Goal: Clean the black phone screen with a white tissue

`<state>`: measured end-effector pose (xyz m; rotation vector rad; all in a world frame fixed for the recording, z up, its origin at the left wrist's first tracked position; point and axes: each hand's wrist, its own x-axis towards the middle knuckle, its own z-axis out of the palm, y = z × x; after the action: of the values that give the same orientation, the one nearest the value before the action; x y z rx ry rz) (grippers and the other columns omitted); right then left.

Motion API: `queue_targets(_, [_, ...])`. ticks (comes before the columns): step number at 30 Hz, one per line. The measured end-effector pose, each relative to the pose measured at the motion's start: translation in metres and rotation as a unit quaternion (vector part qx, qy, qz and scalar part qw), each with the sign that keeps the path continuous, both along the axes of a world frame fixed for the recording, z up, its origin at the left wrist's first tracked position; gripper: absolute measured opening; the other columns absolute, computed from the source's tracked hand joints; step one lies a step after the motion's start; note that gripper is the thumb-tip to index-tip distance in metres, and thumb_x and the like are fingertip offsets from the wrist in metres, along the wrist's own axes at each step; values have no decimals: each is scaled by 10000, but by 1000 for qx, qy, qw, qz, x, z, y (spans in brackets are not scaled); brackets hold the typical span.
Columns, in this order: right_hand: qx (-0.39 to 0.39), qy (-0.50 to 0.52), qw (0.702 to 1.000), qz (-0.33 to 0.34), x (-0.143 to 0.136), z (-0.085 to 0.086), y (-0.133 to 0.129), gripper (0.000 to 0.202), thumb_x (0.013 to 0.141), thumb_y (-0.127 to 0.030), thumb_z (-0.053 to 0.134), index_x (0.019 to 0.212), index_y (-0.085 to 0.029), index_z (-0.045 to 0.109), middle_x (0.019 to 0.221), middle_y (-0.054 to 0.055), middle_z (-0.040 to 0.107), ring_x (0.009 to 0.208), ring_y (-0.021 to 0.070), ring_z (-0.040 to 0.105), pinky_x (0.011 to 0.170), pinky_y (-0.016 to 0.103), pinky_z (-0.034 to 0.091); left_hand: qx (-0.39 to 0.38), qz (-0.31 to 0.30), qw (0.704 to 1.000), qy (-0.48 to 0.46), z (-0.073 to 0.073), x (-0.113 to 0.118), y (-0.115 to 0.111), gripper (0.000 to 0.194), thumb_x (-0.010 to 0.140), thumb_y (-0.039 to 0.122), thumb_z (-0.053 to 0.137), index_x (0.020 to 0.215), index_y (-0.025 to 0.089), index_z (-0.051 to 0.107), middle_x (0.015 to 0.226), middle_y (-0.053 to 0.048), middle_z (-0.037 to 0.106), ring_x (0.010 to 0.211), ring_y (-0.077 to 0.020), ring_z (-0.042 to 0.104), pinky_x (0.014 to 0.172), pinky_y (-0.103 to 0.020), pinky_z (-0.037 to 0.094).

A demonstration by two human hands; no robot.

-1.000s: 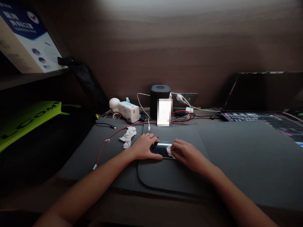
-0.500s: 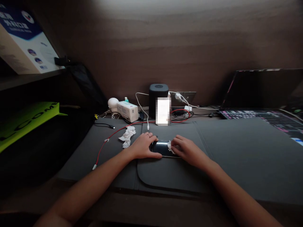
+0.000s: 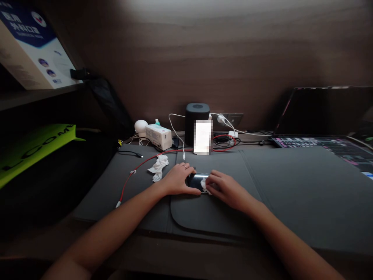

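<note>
A dark, glossy phone (image 3: 196, 182) lies flat and sideways on the grey mat (image 3: 215, 217). My left hand (image 3: 180, 179) grips its left end, with the thumb along the near edge and the fingers at the far edge. Pinched in the fingers of my right hand (image 3: 223, 186) is a small white crumpled tissue (image 3: 204, 184), which touches the phone's screen. The right hand hides the phone's right end. To the left of my left hand, another crumpled tissue (image 3: 159, 168) rests on the mat.
A red cable (image 3: 126, 181) curves over the mat's left part. Behind the hands stand a black speaker (image 3: 190, 124), a blurred white item (image 3: 203, 138) and a small white box (image 3: 159, 136). An open laptop (image 3: 323, 112) is at the right, and a mask box (image 3: 37, 46) sits on the upper-left shelf.
My right hand and its tissue have moved left across the phone's screen. My left hand keeps its hold on the phone. The whole view has shifted slightly.
</note>
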<state>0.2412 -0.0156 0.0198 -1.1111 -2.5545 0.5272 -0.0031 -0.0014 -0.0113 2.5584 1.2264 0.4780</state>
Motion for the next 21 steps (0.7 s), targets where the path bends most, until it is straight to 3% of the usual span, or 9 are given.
queue_targets(5, [7, -17, 999, -40, 2, 0, 2, 129, 931, -237, 521, 829, -200, 590, 841, 39, 568, 719, 169, 567, 663, 264, 425, -4, 4, 1000, -2, 2, 1, -1, 676, 676, 706, 732, 1102, 193, 617, 1053, -71, 616, 1010, -281, 581, 902, -393, 463])
queue_targets(10, [-2, -12, 1000, 13, -2, 0, -2, 158, 958, -257, 494, 853, -203, 599, 877, 48, 567, 731, 169, 563, 665, 259, 423, -6, 4, 1000, -2, 3, 1, -1, 676, 681, 702, 731, 1099, 184, 613, 1052, -75, 617, 998, -279, 579, 888, -393, 460])
queue_targets(15, [4, 1, 1000, -31, 1, -2, 0, 121, 928, -225, 523, 831, -198, 589, 851, 38, 552, 712, 165, 552, 658, 259, 418, -14, 3, 1000, -9, 3, 1, -1, 686, 670, 704, 742, 1101, 187, 613, 1028, -66, 616, 989, -276, 579, 884, -387, 457])
queue_targets(21, [-6, 12, 1000, 9, -5, -5, -2, 126, 937, -240, 527, 849, -203, 610, 876, 39, 559, 725, 163, 558, 665, 256, 425, -18, 3, 1000, -11, 3, 1, -1, 686, 670, 699, 746, 1106, 187, 612, 1032, -70, 609, 987, -276, 578, 872, -381, 457])
